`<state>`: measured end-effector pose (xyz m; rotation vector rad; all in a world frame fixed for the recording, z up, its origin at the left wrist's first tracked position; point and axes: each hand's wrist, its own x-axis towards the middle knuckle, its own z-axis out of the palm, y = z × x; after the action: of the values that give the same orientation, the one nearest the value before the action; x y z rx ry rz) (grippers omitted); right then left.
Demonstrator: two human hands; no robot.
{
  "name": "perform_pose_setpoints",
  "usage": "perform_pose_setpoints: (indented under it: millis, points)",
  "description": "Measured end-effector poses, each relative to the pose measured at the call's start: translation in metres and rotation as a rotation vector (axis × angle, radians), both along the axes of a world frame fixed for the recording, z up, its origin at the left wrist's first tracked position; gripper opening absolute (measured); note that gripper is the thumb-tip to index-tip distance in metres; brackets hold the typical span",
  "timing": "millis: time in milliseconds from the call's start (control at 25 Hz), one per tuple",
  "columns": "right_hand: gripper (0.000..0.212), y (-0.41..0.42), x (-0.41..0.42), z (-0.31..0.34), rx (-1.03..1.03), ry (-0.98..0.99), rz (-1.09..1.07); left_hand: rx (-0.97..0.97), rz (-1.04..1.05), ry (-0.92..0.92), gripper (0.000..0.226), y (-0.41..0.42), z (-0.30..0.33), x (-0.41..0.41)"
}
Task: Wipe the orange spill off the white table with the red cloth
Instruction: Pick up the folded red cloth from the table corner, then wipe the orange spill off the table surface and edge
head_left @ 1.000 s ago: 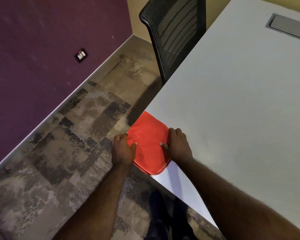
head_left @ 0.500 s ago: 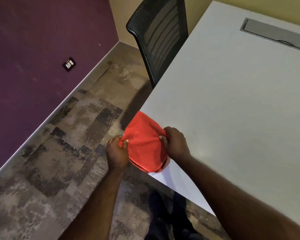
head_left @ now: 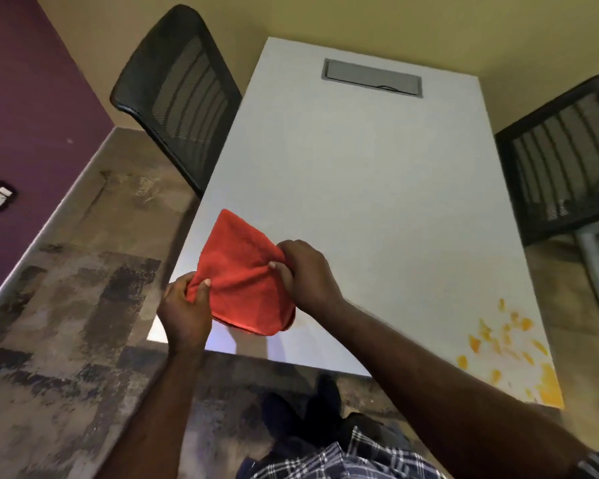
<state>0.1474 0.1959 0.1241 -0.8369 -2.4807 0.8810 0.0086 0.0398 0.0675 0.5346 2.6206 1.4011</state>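
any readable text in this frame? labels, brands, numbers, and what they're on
None readable.
wall socket: white face on a dark plate, any marking too small and blurred to read.
grey hatch in the white table: no label visible.
red cloth, held by the left hand and the right hand: no tag or print shows.
Both chairs: no brand mark visible.
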Motion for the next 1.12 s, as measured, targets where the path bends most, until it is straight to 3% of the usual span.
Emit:
perform_pose_setpoints:
  millis: [520, 1120]
  points:
    - [0.017, 0.024, 0.201, 0.029, -0.101, 0.088, -0.526, -0.008, -0.542, 0.073, 0.022, 0.106, 0.040, 0.139]
    - [0.023, 0.029, 0.380, -0.037, -0.240, 0.057, -0.937, -0.170, -0.948, 0.086, 0.021, 0.201, 0.008, 0.303]
